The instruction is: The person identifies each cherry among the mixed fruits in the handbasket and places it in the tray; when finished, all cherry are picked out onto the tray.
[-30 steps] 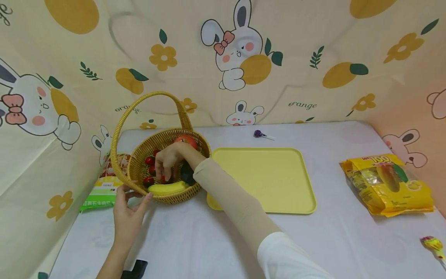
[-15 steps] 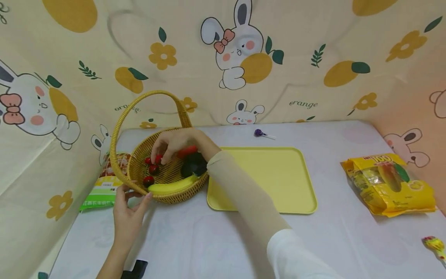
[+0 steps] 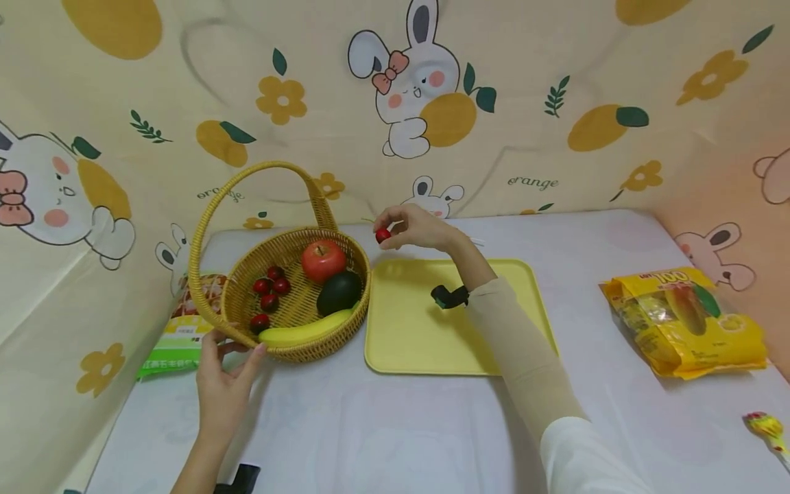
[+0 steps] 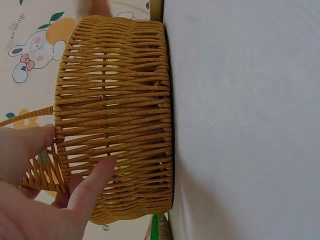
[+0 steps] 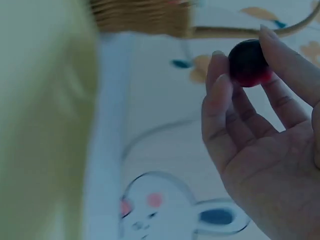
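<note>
White tabletop (image 3: 395, 425). Left hand (image 3: 225, 391) grips round tan wicker basket (image 3: 311, 351); right hand (image 3: 416, 228) pinches small round red cherry (image 3: 382, 236), near rectangular yellow tray (image 3: 416, 322).

Left hand (image 3: 223, 387) low, seemingly curled, right hand (image 3: 420, 228) raised, pinching, 2 arms (image 3: 531, 350) outstretched

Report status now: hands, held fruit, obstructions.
Left hand on rim of round yellow-brown woven basket. Right hand pinching small round red cherry in air, outside basket. No obstruction seen between cherry and flat rectangular yellow tray.
</note>
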The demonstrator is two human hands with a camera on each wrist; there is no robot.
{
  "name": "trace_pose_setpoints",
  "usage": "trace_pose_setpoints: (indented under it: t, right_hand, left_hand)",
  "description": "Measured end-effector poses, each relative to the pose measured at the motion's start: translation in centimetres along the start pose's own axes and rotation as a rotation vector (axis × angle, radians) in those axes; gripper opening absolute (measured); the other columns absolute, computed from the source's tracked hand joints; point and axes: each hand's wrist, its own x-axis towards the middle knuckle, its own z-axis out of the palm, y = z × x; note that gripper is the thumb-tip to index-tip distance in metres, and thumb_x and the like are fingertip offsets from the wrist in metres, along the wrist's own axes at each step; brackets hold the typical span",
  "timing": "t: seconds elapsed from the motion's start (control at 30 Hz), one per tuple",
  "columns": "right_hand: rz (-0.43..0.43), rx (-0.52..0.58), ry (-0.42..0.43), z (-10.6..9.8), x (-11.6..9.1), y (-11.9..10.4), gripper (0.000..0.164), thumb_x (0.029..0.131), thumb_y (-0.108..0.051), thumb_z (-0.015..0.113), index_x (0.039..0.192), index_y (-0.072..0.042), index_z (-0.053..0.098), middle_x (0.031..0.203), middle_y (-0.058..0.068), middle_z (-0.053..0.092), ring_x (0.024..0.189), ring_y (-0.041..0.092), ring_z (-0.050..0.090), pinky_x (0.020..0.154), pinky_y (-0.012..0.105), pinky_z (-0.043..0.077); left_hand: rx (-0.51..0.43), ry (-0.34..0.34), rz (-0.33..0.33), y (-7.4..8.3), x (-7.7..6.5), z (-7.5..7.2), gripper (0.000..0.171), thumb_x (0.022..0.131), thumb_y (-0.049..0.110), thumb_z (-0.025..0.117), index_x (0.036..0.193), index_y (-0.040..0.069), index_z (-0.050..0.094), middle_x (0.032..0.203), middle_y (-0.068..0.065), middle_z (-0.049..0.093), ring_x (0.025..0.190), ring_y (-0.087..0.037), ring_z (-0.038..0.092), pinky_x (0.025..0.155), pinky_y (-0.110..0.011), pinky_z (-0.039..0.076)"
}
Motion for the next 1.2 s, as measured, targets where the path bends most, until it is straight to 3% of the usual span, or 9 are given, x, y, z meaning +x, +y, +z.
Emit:
trace_pose_setpoints:
  t: [0.3,0.43,0.6,0.73,1.2]
  right_hand:
    - [0.054,-0.056,-0.044,1.1,-0.8,3.5,0.027,0.085,0.005,0.073,0.109,0.011,0.064,0.101,0.014,0.067,0.091,0.031,0.067,0.075,0.031,0.057]
    - [0.065,-0.102,-0.048,1.8,-0.7,4.0,0.024,0.084,0.006,0.074,0.106,0.008,0.067,0.097,0.013,0.069,0.088,0.025,0.068,0.074,0.034,0.059]
    - [0.075,-0.144,-0.06,2.5,-0.6,4.8,0.019,0.082,0.006,0.076,0.101,0.007,0.07,0.092,0.012,0.072,0.079,0.017,0.067,0.068,0.026,0.056]
    - [0.065,-0.137,-0.072,2.9,-0.6,5.3,0.018,0.081,0.008,0.076,0.098,0.008,0.07,0.09,0.011,0.072,0.078,0.015,0.066,0.067,0.025,0.057]
    - [0.061,-0.144,-0.042,3.1,-0.6,5.4,0.022,0.081,0.007,0.077,0.101,0.009,0.068,0.092,0.013,0.068,0.085,0.018,0.063,0.076,0.024,0.057]
  left_hand:
    - [0.028,0.004,-0.014,-0.6,0.1,0.1,0.052,0.084,-0.015,0.07,0.129,-0.01,0.045,0.12,-0.012,0.049,0.099,-0.011,0.052,0.067,-0.006,0.052]
    - [0.021,0.004,-0.03,-0.3,0.2,0.1,0.051,0.085,-0.012,0.071,0.13,-0.008,0.045,0.119,-0.007,0.049,0.1,-0.012,0.052,0.067,-0.007,0.052]
    - [0.008,0.001,-0.022,0.3,0.1,0.1,0.049,0.087,-0.01,0.071,0.129,-0.008,0.046,0.118,-0.006,0.049,0.1,-0.013,0.053,0.067,-0.008,0.053]
    - [-0.003,0.001,-0.028,0.4,-0.1,0.0,0.048,0.087,-0.01,0.07,0.128,-0.008,0.045,0.119,-0.01,0.05,0.1,-0.014,0.053,0.067,-0.009,0.054]
    - [0.028,0.008,-0.051,0.2,-0.1,0.1,0.052,0.086,-0.01,0.071,0.13,-0.007,0.044,0.121,-0.007,0.049,0.1,-0.012,0.052,0.066,-0.007,0.052]
